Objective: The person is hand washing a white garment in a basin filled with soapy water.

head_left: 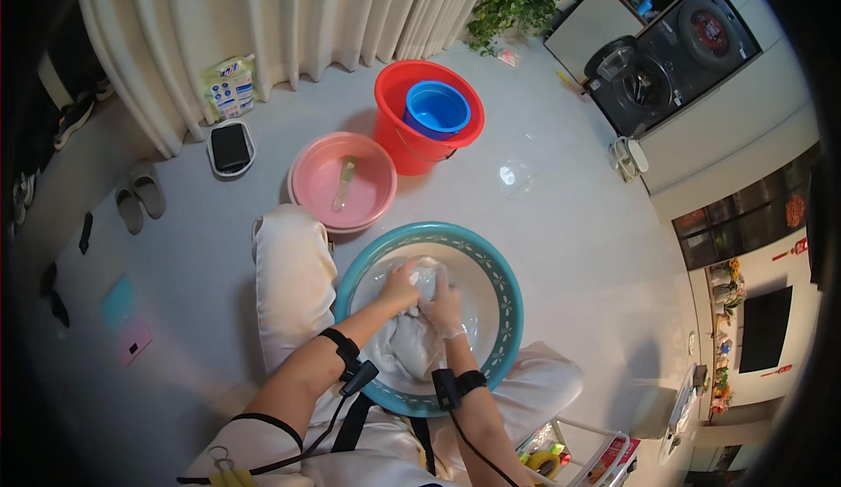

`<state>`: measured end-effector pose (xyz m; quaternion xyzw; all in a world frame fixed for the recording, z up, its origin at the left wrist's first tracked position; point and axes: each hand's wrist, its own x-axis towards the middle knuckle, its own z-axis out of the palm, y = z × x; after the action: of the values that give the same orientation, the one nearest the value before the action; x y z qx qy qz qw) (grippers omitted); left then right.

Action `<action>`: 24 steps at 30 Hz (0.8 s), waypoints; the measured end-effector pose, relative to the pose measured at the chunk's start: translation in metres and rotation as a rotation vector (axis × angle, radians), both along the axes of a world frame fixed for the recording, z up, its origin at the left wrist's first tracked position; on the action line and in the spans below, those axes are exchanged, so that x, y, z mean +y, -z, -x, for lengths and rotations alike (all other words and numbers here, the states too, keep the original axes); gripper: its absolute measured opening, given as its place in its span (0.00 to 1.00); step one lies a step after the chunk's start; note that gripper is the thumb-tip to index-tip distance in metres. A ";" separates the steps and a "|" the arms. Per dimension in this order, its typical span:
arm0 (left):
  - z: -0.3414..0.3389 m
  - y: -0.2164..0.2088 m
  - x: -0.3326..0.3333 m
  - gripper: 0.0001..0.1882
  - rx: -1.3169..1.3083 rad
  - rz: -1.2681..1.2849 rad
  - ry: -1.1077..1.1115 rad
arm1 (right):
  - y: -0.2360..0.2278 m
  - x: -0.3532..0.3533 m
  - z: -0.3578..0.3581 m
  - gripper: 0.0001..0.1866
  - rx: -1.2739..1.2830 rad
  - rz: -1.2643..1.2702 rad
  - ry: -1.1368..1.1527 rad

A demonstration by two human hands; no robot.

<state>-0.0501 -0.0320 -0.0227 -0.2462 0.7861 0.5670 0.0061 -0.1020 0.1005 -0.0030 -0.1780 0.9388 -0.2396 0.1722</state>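
Note:
A wide basin [509,312] with a teal rim stands between my legs. White wet cloth [408,347] lies bunched in it, in what looks like soapy water. My left hand [400,285] is closed on a part of the cloth near the basin's middle. Close beside it, my right hand [443,308] also grips the cloth, with whitish suds on its skin. The fingertips of both hands are partly hidden by cloth and foam.
Beyond my left knee sit stacked pink basins [302,176] with a pale green-handled brush [344,185] inside. Behind them, a red bucket [390,132] holds a blue one [436,106]. A white crate [556,430] of small items stands at my lower right.

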 end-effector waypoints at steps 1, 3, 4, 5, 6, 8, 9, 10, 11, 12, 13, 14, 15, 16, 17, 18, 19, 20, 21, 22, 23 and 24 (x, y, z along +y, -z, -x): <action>0.005 0.007 0.003 0.38 0.005 -0.003 0.000 | -0.001 0.001 -0.002 0.40 0.005 -0.003 0.000; 0.009 0.014 0.009 0.27 -0.004 -0.199 -0.205 | -0.011 0.002 -0.011 0.32 -0.054 0.229 0.025; 0.011 0.017 0.009 0.27 0.001 -0.211 -0.214 | -0.016 -0.001 -0.019 0.32 -0.050 0.217 0.016; 0.012 0.019 0.010 0.26 -0.042 -0.377 -0.278 | -0.028 -0.008 -0.034 0.26 0.057 0.361 0.067; 0.014 0.020 0.011 0.25 -0.086 -0.544 -0.336 | -0.042 -0.015 -0.049 0.20 0.167 0.502 0.125; 0.012 0.027 0.005 0.22 -0.143 -0.824 -0.270 | -0.080 -0.035 -0.077 0.12 0.162 0.549 0.150; 0.011 0.036 0.000 0.20 -0.145 -0.902 -0.206 | -0.093 -0.045 -0.089 0.10 0.142 0.544 0.136; 0.009 0.045 -0.005 0.19 -0.150 -0.976 -0.141 | -0.100 -0.054 -0.098 0.08 0.121 0.541 0.120; 0.012 0.039 0.000 0.19 -0.132 -1.104 -0.068 | -0.103 -0.052 -0.098 0.06 0.216 0.526 0.097; 0.013 0.033 0.005 0.19 -0.122 -1.224 -0.010 | -0.107 -0.050 -0.099 0.06 0.219 0.522 0.103; 0.013 0.026 0.009 0.20 -0.114 -1.336 0.027 | -0.111 -0.049 -0.098 0.06 0.261 0.507 0.075; 0.010 0.022 0.013 0.20 -0.101 -1.424 0.043 | -0.115 -0.048 -0.097 0.05 0.299 0.495 0.041; 0.008 0.018 0.016 0.20 -0.084 -1.479 0.040 | -0.114 -0.047 -0.095 0.05 0.298 0.494 0.039; 0.006 0.014 0.019 0.21 -0.068 -1.519 0.029 | -0.111 -0.046 -0.090 0.05 0.359 0.488 -0.004; 0.004 0.009 0.021 0.21 -0.053 -1.527 0.006 | -0.107 -0.044 -0.086 0.06 0.420 0.483 -0.048; 0.002 0.006 0.023 0.21 -0.049 -1.505 -0.028 | -0.101 -0.042 -0.079 0.06 0.420 0.483 -0.050; 0.000 0.002 0.026 0.22 -0.045 -1.479 -0.056 | -0.093 -0.039 -0.071 0.06 0.443 0.468 -0.056; -0.002 -0.003 0.026 0.22 -0.054 -1.426 -0.091 | -0.093 -0.039 -0.063 0.06 0.467 0.453 -0.062; -0.003 -0.008 0.026 0.23 -0.072 -1.357 -0.124 | -0.094 -0.040 -0.058 0.08 0.462 0.483 -0.036; -0.003 -0.013 0.028 0.23 -0.088 -1.279 -0.157 | -0.092 -0.038 -0.052 0.08 0.460 0.485 -0.036; -0.005 -0.018 0.027 0.24 -0.104 -1.184 -0.190 | -0.087 -0.035 -0.046 0.09 0.441 0.444 0.002; -0.005 -0.022 0.028 0.24 -0.109 -1.111 -0.202 | -0.079 -0.030 -0.037 0.10 0.424 0.401 0.040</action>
<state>-0.0448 -0.0037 -0.0005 -0.3089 0.3410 0.8796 0.1211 -0.0648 0.0703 0.0762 -0.2359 0.8911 -0.3812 -0.0711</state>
